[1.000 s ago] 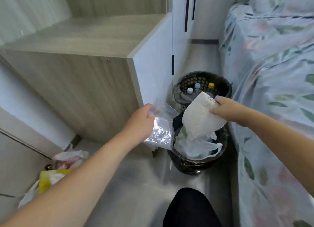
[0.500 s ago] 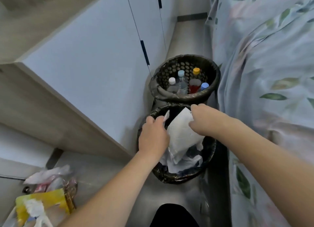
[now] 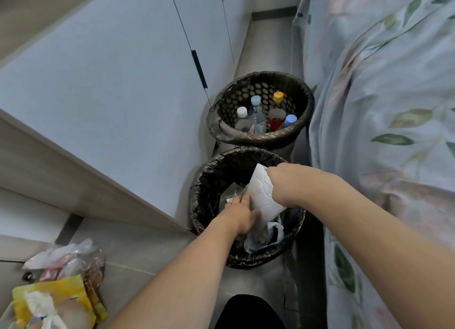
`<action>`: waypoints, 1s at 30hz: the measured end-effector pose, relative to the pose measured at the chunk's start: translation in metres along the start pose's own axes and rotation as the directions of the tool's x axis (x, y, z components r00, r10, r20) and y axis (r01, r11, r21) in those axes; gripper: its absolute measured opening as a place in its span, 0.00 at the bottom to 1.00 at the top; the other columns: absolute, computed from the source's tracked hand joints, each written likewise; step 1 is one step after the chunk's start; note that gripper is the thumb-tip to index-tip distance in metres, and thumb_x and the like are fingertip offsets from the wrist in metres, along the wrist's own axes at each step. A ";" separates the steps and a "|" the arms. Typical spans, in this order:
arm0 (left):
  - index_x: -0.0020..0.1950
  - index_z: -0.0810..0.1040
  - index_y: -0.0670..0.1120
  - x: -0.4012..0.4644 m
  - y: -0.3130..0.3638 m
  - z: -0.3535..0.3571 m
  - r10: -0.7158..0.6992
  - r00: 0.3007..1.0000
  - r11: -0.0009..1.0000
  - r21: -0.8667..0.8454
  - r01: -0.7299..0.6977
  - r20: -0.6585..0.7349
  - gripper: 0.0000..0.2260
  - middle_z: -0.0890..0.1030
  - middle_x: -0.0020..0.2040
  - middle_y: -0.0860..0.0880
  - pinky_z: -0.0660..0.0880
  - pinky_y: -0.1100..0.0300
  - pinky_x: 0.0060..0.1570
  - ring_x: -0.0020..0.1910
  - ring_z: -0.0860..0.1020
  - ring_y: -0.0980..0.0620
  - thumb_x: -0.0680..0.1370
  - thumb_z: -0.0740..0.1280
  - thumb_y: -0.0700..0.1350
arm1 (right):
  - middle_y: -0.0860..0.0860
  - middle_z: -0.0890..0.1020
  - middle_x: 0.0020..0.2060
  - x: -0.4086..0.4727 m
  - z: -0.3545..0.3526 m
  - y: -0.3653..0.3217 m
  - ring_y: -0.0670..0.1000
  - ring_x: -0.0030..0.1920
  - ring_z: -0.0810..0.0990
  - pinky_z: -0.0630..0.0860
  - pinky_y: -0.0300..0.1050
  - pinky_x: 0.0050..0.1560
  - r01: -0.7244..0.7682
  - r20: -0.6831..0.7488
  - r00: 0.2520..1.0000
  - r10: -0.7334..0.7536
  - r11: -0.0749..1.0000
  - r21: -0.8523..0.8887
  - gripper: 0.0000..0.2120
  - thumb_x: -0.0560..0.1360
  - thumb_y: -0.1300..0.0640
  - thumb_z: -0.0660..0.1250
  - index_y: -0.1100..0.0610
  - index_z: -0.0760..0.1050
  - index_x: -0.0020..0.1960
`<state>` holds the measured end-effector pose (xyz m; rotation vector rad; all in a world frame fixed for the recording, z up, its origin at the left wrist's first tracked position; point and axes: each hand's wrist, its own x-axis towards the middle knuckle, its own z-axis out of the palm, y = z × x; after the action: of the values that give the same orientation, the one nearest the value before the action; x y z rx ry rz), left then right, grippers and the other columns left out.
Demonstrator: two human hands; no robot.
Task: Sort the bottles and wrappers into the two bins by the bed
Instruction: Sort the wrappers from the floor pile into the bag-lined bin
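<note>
Two black-lined bins stand between the cabinet and the bed. The far bin (image 3: 261,137) holds several upright bottles (image 3: 257,118) with white, blue and yellow caps. The near bin (image 3: 204,181) holds wrappers. My right hand (image 3: 285,183) grips the top of a white wrapper (image 3: 261,195) that reaches down into the near bin. My left hand (image 3: 240,213) is inside the same bin, fingers down on a clear plastic wrapper (image 3: 231,193); whether it still grips it is hidden.
A pile of loose wrappers (image 3: 61,267) and a yellow packet (image 3: 59,296) lies on the floor at lower left. A white cabinet (image 3: 110,70) runs along the left. The flower-patterned bed cover (image 3: 381,107) hangs at the right. My dark-clothed knee (image 3: 248,311) is at the bottom.
Both hands have gone down from above the near bin into it, carrying the clear wrapper and the white wrapper. The view has tilted further down and moved closer.
</note>
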<state>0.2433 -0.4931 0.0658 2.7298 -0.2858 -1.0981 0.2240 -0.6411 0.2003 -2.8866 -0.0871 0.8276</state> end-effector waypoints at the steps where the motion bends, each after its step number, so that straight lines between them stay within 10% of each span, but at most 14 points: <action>1: 0.80 0.45 0.45 0.001 -0.001 -0.001 0.002 1.000 1.000 0.005 -0.002 -0.006 0.31 0.49 0.79 0.41 0.55 0.46 0.75 0.77 0.52 0.38 0.83 0.54 0.57 | 0.54 0.75 0.52 0.000 0.000 0.000 0.55 0.47 0.75 0.72 0.46 0.41 0.006 -0.011 1.000 -0.006 1.000 0.004 0.14 0.74 0.64 0.59 0.58 0.72 0.58; 8: 0.70 0.65 0.39 -0.012 -0.005 -0.016 0.050 0.977 0.997 0.072 -0.036 -0.208 0.23 0.72 0.67 0.39 0.71 0.46 0.61 0.64 0.73 0.40 0.82 0.56 0.55 | 0.55 0.73 0.58 0.002 0.003 0.000 0.57 0.53 0.73 0.69 0.48 0.47 0.045 -0.101 0.994 -0.044 0.999 0.009 0.13 0.75 0.61 0.60 0.57 0.66 0.60; 18: 0.51 0.69 0.45 -0.093 -0.025 -0.048 0.236 0.858 0.969 0.047 -0.242 -0.456 0.06 0.74 0.50 0.49 0.68 0.56 0.44 0.47 0.75 0.48 0.82 0.58 0.47 | 0.54 0.72 0.64 -0.002 0.002 -0.007 0.57 0.62 0.73 0.74 0.52 0.60 0.134 -0.223 0.965 -0.141 0.990 -0.049 0.26 0.75 0.53 0.62 0.56 0.62 0.71; 30: 0.73 0.67 0.42 -0.218 -0.153 -0.069 0.059 0.938 0.998 -0.013 -0.068 -0.341 0.20 0.69 0.73 0.43 0.65 0.55 0.68 0.71 0.68 0.45 0.84 0.56 0.49 | 0.57 0.72 0.65 -0.051 0.035 -0.149 0.58 0.65 0.71 0.70 0.53 0.64 0.289 -0.213 0.937 -0.276 0.957 0.032 0.20 0.77 0.53 0.62 0.60 0.68 0.67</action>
<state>0.1537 -0.2854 0.2225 2.8013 -0.3018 -0.5903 0.1596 -0.4943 0.2191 -2.7883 -0.4340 0.4680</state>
